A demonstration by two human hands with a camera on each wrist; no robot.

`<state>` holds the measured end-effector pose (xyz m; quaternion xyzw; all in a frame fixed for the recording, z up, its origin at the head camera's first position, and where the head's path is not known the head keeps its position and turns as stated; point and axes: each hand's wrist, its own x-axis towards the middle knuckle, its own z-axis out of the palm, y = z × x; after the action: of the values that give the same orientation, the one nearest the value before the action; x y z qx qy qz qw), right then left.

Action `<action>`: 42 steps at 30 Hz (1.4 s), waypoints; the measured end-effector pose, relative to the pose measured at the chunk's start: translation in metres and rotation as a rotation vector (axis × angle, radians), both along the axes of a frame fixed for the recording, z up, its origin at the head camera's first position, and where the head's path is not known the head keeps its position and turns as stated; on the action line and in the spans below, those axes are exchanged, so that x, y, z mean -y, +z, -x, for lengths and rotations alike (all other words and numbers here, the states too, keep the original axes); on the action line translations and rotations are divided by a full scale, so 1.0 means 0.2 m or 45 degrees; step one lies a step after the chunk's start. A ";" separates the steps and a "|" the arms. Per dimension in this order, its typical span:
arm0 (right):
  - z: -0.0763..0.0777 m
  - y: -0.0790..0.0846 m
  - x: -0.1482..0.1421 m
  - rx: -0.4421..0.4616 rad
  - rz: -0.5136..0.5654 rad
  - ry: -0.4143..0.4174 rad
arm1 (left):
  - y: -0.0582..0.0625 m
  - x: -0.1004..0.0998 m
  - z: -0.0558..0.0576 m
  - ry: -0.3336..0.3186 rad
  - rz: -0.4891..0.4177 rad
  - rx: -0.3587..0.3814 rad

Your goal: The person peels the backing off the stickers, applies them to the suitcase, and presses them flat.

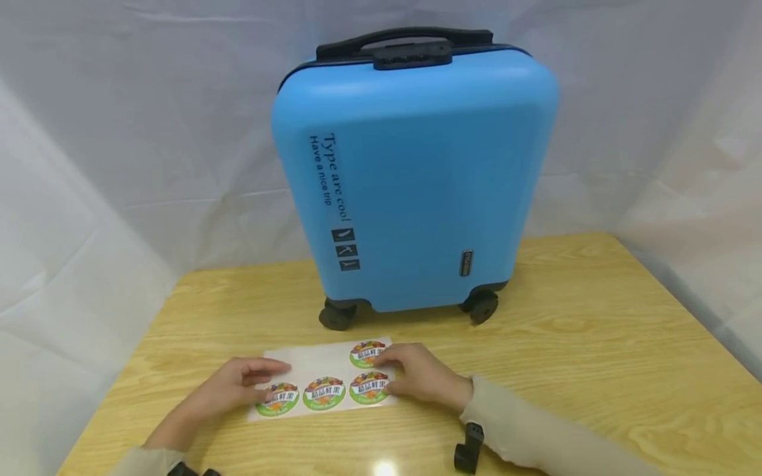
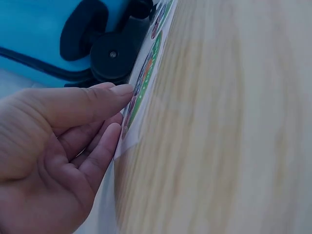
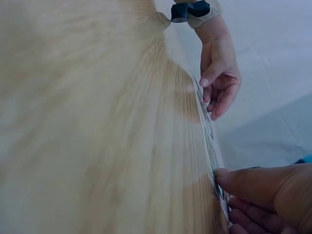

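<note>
A white sheet of round stickers (image 1: 309,362) lies flat on the wooden table (image 1: 571,357). Several green-rimmed fruit stickers (image 1: 324,395) show on it: a row along the near side and one at the far right corner. The sheet's far left part bears no sticker. My left hand (image 1: 238,383) rests on the left end, its thumb touching the near left sticker and its fingers loosely bent. At the right end my right hand (image 1: 419,377) touches the sheet, index finger on the far sticker and thumb by the near one. Both wrist views show the sheet only edge-on.
Behind the sheet a blue suitcase (image 1: 417,185) stands upright on its black wheels (image 1: 338,316), with a black carry handle (image 1: 411,39) on top. White sheeting (image 1: 119,132) hangs behind and beside the table. Each wrist wears a black camera mount (image 1: 470,448).
</note>
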<state>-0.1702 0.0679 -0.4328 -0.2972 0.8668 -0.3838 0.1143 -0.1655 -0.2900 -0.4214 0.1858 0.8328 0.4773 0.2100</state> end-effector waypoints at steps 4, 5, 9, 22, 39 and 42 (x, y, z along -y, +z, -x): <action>0.00 0.00 -0.08 0.022 0.030 0.002 | 0.00 -0.06 -0.01 -0.030 -0.023 0.003; 0.00 0.00 -0.10 0.026 0.036 0.004 | -0.01 -0.07 -0.01 -0.037 -0.030 0.001; -0.01 0.00 -0.17 0.043 0.060 0.016 | -0.02 -0.13 -0.01 -0.057 -0.056 0.005; -0.06 0.01 -0.31 0.027 0.022 -0.023 | -0.03 -0.27 -0.01 -0.070 -0.065 0.050; -0.09 0.01 -0.46 0.093 0.056 -0.064 | -0.04 -0.44 -0.02 -0.026 -0.085 0.045; -0.10 0.01 -0.47 0.093 0.057 -0.066 | -0.04 -0.45 -0.02 -0.018 -0.086 0.050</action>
<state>-0.1504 0.1618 -0.4309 -0.2630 0.8605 -0.4166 0.1293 -0.1616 -0.1994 -0.4297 0.1893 0.8106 0.5071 0.2235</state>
